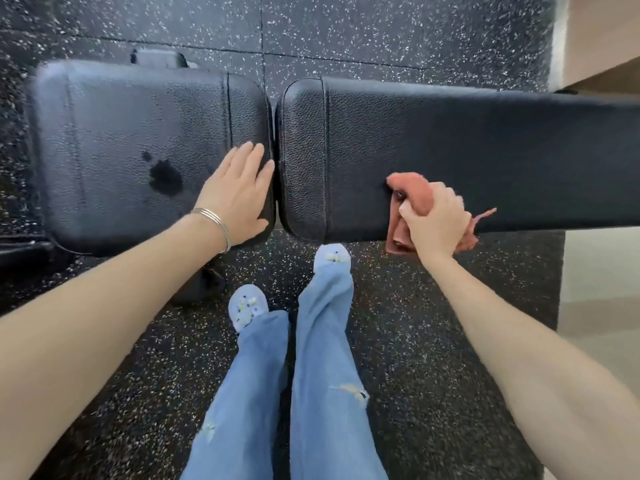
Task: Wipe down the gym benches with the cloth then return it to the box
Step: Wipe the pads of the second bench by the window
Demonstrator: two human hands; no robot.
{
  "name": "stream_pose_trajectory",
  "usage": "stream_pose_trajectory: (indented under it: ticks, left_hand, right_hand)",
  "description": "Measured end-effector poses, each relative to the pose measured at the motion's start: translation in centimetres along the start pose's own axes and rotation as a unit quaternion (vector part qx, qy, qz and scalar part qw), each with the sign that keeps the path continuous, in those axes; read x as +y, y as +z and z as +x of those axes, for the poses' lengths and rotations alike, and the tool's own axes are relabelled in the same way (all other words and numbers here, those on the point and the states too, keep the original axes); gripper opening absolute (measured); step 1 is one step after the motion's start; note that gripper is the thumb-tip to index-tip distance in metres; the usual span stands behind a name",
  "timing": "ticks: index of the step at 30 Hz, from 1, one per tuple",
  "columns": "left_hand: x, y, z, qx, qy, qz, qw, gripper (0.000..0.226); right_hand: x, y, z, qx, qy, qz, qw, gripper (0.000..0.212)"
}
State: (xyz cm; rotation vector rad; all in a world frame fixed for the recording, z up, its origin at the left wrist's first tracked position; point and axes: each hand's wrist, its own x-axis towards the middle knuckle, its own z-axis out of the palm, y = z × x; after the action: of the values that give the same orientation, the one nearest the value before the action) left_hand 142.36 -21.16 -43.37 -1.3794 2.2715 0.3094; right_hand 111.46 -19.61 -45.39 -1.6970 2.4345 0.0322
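Head view looks straight down on a black gym bench, its seat pad to the left and its long back pad to the right, with a narrow gap between them. The left hand lies flat on the seat pad's right end, fingers straight and close together, holding nothing. The right hand has its fingers curled round a bunched reddish cloth, which sits on the near edge of the back pad with part of it hanging over the side.

To wipe well, I judge it best to spread the cloth flatter under the palm so more of it meets the vinyl, then run long overlapping strokes along the pad, edges and seams included. A dark, wet-looking patch on the seat pad probably wants a pass too.

The box is nowhere in view, nor any other bench. The back pad's right end runs past the edge of view, and the seat pad is blurred, so I cannot tell whether the patch is liquid or a stain
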Motion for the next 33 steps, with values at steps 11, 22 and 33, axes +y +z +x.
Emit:
stream_pose_trajectory:
  ticks: [11,22,33]
  left_hand:
    - [1.0,1.3,0.1,0.03,-0.027,-0.035,0.999,0.105]
    - [1.0,0.7,-0.3,0.011,-0.063,0.008,0.998,0.103]
    - [-0.7,-1.3,-0.6,-0.033,-0.072,-0.062,0.995,0.083]
  right_hand:
    - [-11.8,1.2,-2.1,0.021,-0.263,-0.006,0.964,0.045]
    - [-20.6,0.1,9.1,-0.011,-0.22,-0.049,0.974,0.058]
    - [-12.3,0.8,-1.0,-0.045,-0.464,-0.05,0.883,0.041]
